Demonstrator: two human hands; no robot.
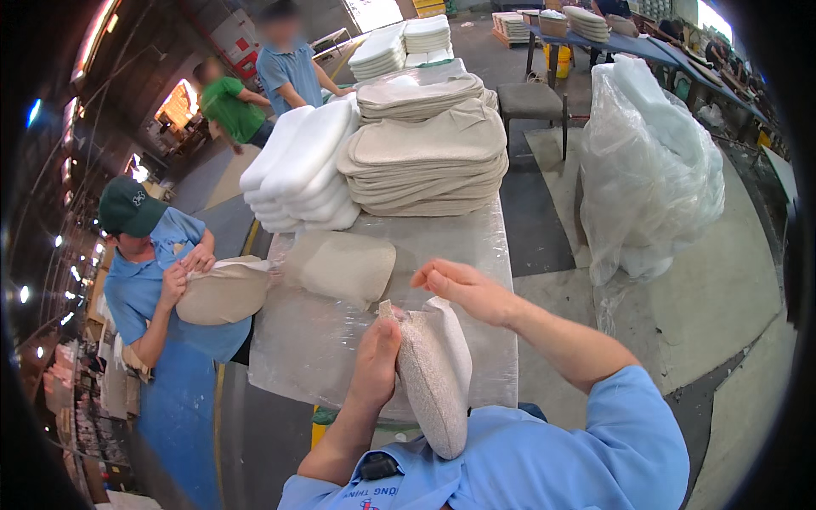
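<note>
A beige fabric cushion [435, 387] stands on end against my body, plump, with its open edge at the top. My left hand [380, 357] grips that edge on its left side, thumb uppermost. Just above and to the right of the opening hovers my right hand [459, 285], fingers stretched out and nothing visible in them. Whatever fills the cushion is mostly hidden by the fabric. Beyond my hands, a flat beige cover [340, 265] lies on the plastic-wrapped table [297, 361].
White pads [302, 157] and a tall pile of beige covers [425, 161] occupy the table's far end. A co-worker [140, 246] at left handles another beige cushion [223, 293]. To the right stands a clear plastic bag [650, 170] of white filling, near a dark chair [534, 100].
</note>
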